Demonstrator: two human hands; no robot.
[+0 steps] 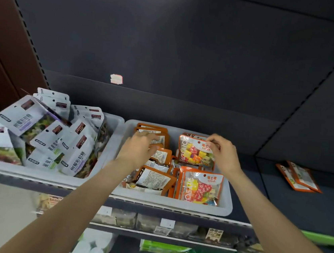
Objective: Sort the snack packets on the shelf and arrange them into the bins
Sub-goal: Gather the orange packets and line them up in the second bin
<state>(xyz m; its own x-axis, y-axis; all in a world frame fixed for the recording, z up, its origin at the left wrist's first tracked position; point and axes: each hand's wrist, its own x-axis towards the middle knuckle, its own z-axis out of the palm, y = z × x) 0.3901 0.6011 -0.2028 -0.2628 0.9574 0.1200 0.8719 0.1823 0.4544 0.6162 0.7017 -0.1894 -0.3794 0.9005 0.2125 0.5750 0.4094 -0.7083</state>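
Two grey bins stand side by side on the dark shelf. The left bin (112,120) is heaped with several white and purple snack packets (42,133). The right bin (225,206) holds several orange packets, some lying face down (154,179), others showing coloured sweets (198,188). My left hand (138,148) rests with spread fingers on the face-down orange packets at the bin's left side. My right hand (223,153) pinches the top edge of the rear orange sweets packet (196,152). Two more orange packets (298,176) lie loose on the shelf at the far right.
The shelf's dark back panel (190,56) rises behind the bins, with a small sticker (116,79) on it. Bare shelf surface lies between the right bin and the loose packets. Lower shelves (171,228) below carry price tags, green packages and white items.
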